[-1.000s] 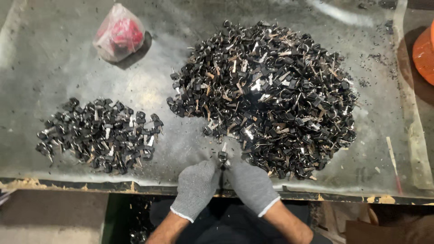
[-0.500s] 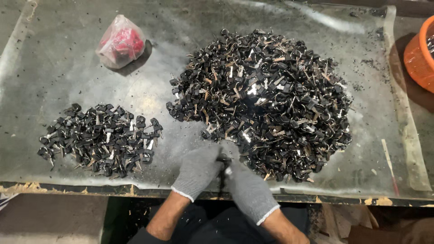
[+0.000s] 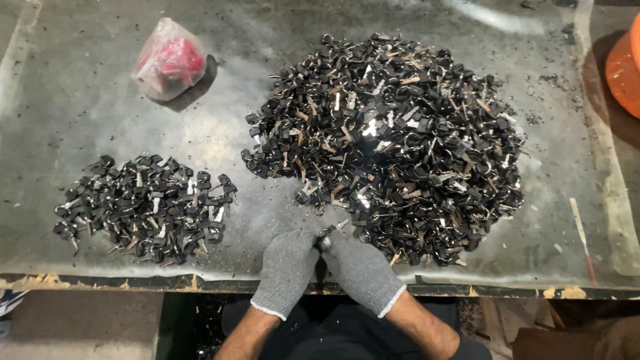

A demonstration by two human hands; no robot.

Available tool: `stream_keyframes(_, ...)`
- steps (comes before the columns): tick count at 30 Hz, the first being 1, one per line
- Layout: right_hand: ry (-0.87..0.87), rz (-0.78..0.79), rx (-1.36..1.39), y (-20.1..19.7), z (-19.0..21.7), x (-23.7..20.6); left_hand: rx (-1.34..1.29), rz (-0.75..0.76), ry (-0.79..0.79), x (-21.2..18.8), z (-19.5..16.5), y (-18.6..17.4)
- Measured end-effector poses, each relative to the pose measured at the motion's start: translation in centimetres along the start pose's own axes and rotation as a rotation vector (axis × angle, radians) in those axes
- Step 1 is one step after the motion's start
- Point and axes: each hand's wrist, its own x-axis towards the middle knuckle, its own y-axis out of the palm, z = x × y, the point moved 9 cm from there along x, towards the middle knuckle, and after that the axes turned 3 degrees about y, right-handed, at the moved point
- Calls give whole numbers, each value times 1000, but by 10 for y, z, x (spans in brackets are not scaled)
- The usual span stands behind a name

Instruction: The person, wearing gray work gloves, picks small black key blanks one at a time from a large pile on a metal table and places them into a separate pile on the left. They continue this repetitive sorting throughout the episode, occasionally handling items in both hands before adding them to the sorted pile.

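Observation:
Both of my hands wear grey knit gloves and meet at the table's near edge. My left hand [image 3: 285, 270] and my right hand [image 3: 361, 271] together pinch one small black-headed key [image 3: 327, 236] between the fingertips. Just beyond them lies a large heap of black-headed keys [image 3: 393, 133], spreading over the middle and right of the grey metal table [image 3: 80, 100]. A smaller pile of the same keys [image 3: 143, 207] lies to the left of my hands.
A clear plastic bag with red contents [image 3: 168, 61] sits at the far left. An orange tub [image 3: 623, 70] stands at the right edge. A thin stick [image 3: 580, 227] lies near the front right. Dark crumbs are scattered around the heap.
My hands stay together at the near edge, still working on the one key. The view has shifted slightly; the piles have not moved.

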Motion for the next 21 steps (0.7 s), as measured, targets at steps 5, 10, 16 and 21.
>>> stream_keyframes(5,53,-123,83,-9,-6,-9,-21,-46,34,-5,-4,-8)
stream_keyframes(10,101,-65,-137,0,-1,-6,-8,11,70,-4,-6,2)
stream_keyframes(16,235,271,-50,1,-15,-4,11,-13,88,-6,-8,0)
stream_keyframes(21,106,-29,47,-13,-7,-10,11,-109,169,-9,-15,-5)
